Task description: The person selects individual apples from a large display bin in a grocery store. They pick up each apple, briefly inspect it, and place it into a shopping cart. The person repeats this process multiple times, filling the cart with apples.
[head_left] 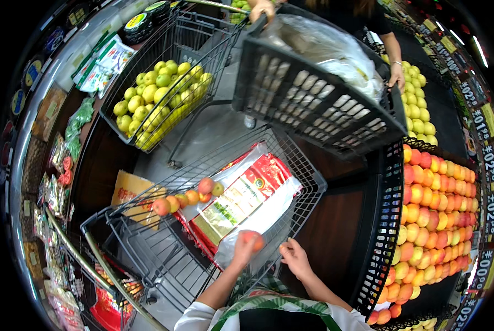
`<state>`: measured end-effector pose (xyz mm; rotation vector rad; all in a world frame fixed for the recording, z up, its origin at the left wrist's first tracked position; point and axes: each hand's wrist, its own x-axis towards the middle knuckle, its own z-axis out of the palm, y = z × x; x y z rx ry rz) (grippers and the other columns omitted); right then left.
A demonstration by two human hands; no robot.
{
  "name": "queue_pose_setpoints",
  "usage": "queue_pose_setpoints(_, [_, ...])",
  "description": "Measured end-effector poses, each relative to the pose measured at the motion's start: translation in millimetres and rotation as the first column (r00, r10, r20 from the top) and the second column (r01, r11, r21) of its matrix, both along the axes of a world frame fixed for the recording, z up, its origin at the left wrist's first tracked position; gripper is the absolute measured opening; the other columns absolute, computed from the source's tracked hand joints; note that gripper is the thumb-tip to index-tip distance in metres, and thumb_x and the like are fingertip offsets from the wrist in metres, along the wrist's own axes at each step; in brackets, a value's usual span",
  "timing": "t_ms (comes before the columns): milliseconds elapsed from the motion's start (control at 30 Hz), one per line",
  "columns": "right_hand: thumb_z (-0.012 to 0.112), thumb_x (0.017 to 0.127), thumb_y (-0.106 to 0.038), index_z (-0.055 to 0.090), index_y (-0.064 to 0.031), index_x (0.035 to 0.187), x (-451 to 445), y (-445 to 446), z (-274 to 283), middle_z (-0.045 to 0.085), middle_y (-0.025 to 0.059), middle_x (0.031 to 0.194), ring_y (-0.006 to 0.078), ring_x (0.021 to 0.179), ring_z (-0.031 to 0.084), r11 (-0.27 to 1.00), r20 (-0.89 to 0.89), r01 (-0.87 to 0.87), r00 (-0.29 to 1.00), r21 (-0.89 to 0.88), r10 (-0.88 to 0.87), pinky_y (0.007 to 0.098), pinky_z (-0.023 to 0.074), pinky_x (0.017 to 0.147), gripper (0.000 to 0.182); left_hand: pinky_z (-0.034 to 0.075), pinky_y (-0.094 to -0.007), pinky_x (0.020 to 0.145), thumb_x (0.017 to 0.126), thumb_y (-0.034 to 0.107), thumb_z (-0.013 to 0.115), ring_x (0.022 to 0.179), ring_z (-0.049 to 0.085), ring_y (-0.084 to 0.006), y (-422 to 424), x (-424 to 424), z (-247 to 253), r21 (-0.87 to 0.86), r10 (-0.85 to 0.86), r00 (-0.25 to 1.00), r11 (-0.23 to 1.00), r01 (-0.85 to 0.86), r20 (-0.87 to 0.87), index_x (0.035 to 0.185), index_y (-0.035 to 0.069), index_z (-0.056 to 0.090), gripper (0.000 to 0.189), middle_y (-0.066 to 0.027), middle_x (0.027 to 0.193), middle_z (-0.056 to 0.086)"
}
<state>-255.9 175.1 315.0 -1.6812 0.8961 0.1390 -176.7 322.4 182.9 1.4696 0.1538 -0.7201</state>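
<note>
My left hand (241,253) is closed around a red apple (254,241) above the near side of a wire shopping cart (176,252). My right hand (297,258) is beside the cart's right rim with its fingers curled; whether it grips the rim or something small cannot be told. Inside the cart lies a large red and white printed plastic bag (234,198). Several red-yellow apples (176,202) are in a row along the cart's left side, beside the bag.
A co-worker's hands (396,76) hold a black plastic crate (313,99) with a clear liner beyond the cart. Another cart (110,109) holds yellow-green fruit (156,95). On the right, a black-fenced display (385,231) bears rows of apples (433,215); packaged goods (56,194) line the left shelf.
</note>
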Motion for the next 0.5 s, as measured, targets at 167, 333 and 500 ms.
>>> queue_pose_setpoints(167, [0.053,0.093,-0.05,0.052,-0.0086,0.124,-6,0,-23,0.058,0.01,0.116,0.0252,0.105,0.058,0.516,-0.254,0.408,0.904,0.754,-0.344,0.0514,0.0502,0.087,0.052,0.045,-0.0417,0.091,0.092,0.029,0.053,0.105,0.056,-0.0365,-25,-28,58,0.206,-0.281,0.865,0.955,0.211,0.415,0.129,0.002,0.044,0.047,-0.0239,0.115,0.054])
queue_pose_setpoints(333, [0.058,0.092,-0.033,0.058,-0.0116,0.111,-14,-7,-34,0.062,0.0062,0.107,0.0184,0.093,0.063,0.325,-0.266,0.525,0.764,0.787,-0.588,0.0349,0.0562,0.072,0.029,0.044,-0.0447,0.094,0.096,0.032,0.045,0.109,0.054,-0.0422,-16,-15,83,0.112,-0.428,0.782,0.898,0.426,0.453,0.13,0.001,0.046,0.046,-0.0249,0.119,0.054])
queue_pose_setpoints(500, [0.06,0.089,-0.041,0.06,-0.0086,0.108,-32,-20,-32,0.065,0.0075,0.101,0.0326,0.091,0.065,0.328,-0.298,0.531,0.779,0.781,-0.552,0.0314,0.0547,0.057,0.037,0.049,-0.0447,0.076,0.082,0.024,0.065,0.089,0.059,-0.0354,9,88,-15,0.687,-0.557,0.596,0.726,0.013,0.578,0.104,0.001,0.059,0.032,-0.0187,0.099,0.06])
